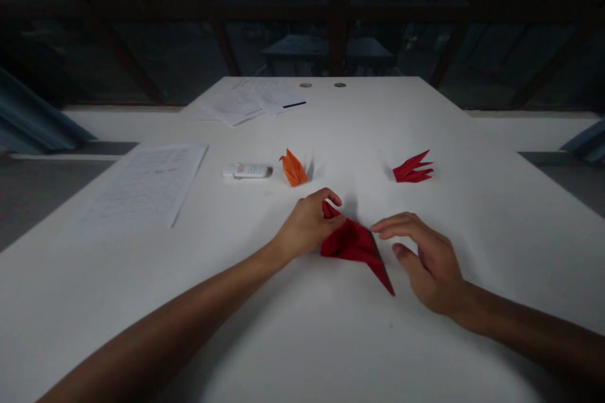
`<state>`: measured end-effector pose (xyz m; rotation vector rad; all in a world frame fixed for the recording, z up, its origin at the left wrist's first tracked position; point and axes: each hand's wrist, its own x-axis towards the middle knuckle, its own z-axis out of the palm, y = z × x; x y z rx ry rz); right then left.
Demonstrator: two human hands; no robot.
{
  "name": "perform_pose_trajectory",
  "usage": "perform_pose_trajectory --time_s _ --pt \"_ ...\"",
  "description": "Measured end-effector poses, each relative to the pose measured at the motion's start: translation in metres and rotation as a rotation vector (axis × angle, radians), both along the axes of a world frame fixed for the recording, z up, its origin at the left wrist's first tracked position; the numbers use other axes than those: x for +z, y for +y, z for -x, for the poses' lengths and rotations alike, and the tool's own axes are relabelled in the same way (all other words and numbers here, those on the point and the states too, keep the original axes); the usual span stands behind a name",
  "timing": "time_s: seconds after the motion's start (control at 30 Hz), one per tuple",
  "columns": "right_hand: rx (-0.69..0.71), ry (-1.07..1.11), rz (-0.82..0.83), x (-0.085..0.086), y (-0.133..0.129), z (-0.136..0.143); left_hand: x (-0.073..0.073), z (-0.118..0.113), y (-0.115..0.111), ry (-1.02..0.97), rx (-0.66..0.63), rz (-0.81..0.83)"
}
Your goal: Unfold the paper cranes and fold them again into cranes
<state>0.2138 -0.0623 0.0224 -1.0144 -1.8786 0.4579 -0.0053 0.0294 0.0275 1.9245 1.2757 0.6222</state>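
Observation:
A folded red paper piece (352, 242), with a long point toward the lower right, is at the middle of the white table. My left hand (312, 220) is closed on its upper left part, thumb in front and fingers curled behind. On the paper's right side, my right hand (420, 258) has its fingers and thumb apart, the fingertips close to the paper's edge; whether they touch it I cannot tell. Beyond my hands stands an orange origami bird (293, 169). A second red folded paper (413, 168) with several narrow points lies farther to the right.
A white tube or bottle (247, 170) lies left of the orange bird. Printed sheets (142, 182) rest on the left side, with more papers (236, 104) and a dark pen (294, 104) at the back. The white table (302, 340) reaches toward dark windows.

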Motion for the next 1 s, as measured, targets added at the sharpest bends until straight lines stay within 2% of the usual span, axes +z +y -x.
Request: perform_pose_trajectory --time_s 0.13,0.27,0.4,0.53,0.6,0.77,1.0 --pt "0.133 -0.193 -0.002 -0.001 -0.005 0.006 0.002 -0.001 -0.002 -0.014 -0.068 -0.062" --pt "0.13 -0.395 -0.104 -0.016 -0.008 0.014 0.002 0.002 0.002 -0.103 -0.2 -0.026" --pt "0.122 -0.443 -0.2 -0.024 -0.007 0.016 0.006 0.015 0.013 -0.128 -0.403 0.065" --pt "0.097 -0.434 -0.125 -0.024 -0.007 0.015 0.018 0.033 0.021 -0.128 -0.671 0.208" --pt "0.087 -0.419 -0.076 -0.024 -0.008 0.015 0.025 0.038 0.023 -0.122 -0.748 0.242" --pt "0.1 -0.426 -0.062 -0.028 -0.008 0.014 0.033 0.04 0.023 -0.051 -0.829 0.175" --pt "0.13 -0.483 0.011 -0.023 -0.009 0.014 0.034 0.035 0.019 -0.049 -0.823 0.039"
